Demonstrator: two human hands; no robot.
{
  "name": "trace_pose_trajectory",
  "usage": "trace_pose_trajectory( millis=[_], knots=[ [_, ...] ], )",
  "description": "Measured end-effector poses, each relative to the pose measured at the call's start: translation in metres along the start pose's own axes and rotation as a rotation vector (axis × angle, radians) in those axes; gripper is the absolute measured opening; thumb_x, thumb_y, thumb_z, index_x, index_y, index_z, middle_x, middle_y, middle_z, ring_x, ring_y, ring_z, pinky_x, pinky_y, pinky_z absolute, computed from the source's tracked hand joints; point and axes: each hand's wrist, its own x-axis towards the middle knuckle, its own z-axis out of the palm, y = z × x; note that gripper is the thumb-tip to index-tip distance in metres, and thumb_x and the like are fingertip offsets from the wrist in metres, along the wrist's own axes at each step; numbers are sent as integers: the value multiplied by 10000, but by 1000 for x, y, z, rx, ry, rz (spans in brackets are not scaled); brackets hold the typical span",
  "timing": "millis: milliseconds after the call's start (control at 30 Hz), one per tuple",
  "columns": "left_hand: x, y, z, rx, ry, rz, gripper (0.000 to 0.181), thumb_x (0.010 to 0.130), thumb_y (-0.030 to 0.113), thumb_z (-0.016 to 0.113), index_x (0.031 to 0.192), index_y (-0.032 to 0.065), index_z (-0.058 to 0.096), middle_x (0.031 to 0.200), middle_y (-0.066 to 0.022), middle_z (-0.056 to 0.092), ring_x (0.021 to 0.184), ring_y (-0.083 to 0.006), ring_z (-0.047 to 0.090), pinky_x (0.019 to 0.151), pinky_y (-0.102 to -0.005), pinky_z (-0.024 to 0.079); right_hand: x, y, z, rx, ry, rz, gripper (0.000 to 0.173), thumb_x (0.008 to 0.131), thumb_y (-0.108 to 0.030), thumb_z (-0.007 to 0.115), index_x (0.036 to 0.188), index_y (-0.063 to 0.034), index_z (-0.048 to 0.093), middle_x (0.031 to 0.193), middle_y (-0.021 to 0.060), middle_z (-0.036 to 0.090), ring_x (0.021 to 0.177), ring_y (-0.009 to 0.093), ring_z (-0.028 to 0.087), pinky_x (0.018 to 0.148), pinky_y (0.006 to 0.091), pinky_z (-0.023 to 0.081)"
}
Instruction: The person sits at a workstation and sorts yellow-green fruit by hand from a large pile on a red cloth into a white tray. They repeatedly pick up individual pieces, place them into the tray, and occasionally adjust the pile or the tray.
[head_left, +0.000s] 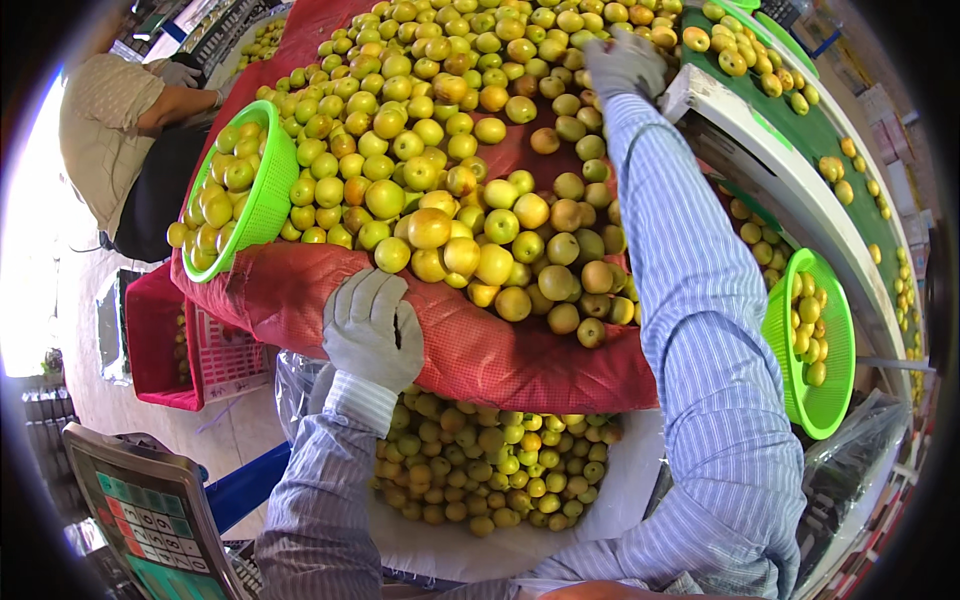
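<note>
My left hand (373, 330), in a grey work glove, lies flat on the padded red cloth rim (517, 371) of a sorting table. No fruit is in it. Across the table my right hand (626, 66), gloved too and slightly blurred, reaches into the far right of a heap of yellow-green fruits (427, 172) that look like jujubes. Its fingertips are among the fruits, and whether it holds one is unclear. Bare red cloth (517, 150) shows through a gap in the heap. Below the rim, more fruits (487, 465) fill a container with a white lining (626, 457).
Green plastic baskets of fruit stand at left (262, 180) and right (836, 352). A white-edged green conveyor belt (817, 127) carries fruits on the right. A co-worker (112, 127) is at upper left. Lower left are a red-lined crate (232, 352) and a scale's keypad (154, 525).
</note>
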Motion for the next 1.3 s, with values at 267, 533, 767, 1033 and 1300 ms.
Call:
trace_pose_trajectory(
  millis=[267, 533, 767, 1033, 1300],
  knots=[
    [3, 0, 5, -35, 34, 18, 305, 794, 85, 642, 1096, 42, 627, 1104, -149, 635, 1023, -388, 629, 895, -500, 512, 37, 39, 56, -46, -410, -49, 957, 712, -768, 695, 1483, -230, 517, 1484, 165, 522, 1385, 331, 483, 1144, 421, 403],
    [1, 2, 5, -25, -8, -70, 277, 797, 159, 670, 1062, 80, 647, 1095, -128, 642, 1078, -368, 607, 951, -504, 475, -6, 30, 58, 379, -681, -238, 721, 774, -642, 769, 1349, -225, 646, 1388, 136, 590, 1260, 270, 562, 1090, 402, 446],
    [3, 6, -1, 14, -113, -136, 279, 832, 243, 658, 1070, 98, 658, 1099, -115, 630, 1085, -353, 587, 974, -497, 459, -70, 11, 49, 869, -1090, -431, 433, 872, -424, 757, 1232, -186, 718, 1341, 95, 638, 1315, 236, 527, 1129, 345, 409],
    [9, 10, -9, 87, -320, -268, 373, 871, 370, 633, 1161, 135, 627, 1191, -87, 583, 1162, -312, 534, 1049, -479, 386, -73, -26, -34, 41, -1502, -680, 559, 894, -546, 693, 1252, -117, 703, 1321, 133, 646, 1202, 270, 612, 987, 378, 516],
    [6, 9, -6, 33, -253, -248, 348, 854, 373, 649, 1112, 140, 624, 1158, -90, 596, 1137, -320, 548, 1025, -474, 400, -67, -150, 8, -15, -541, -684, 469, 937, -150, 530, 1400, -201, 581, 1465, 126, 548, 1287, 303, 584, 1083, 426, 467]
  ],
)
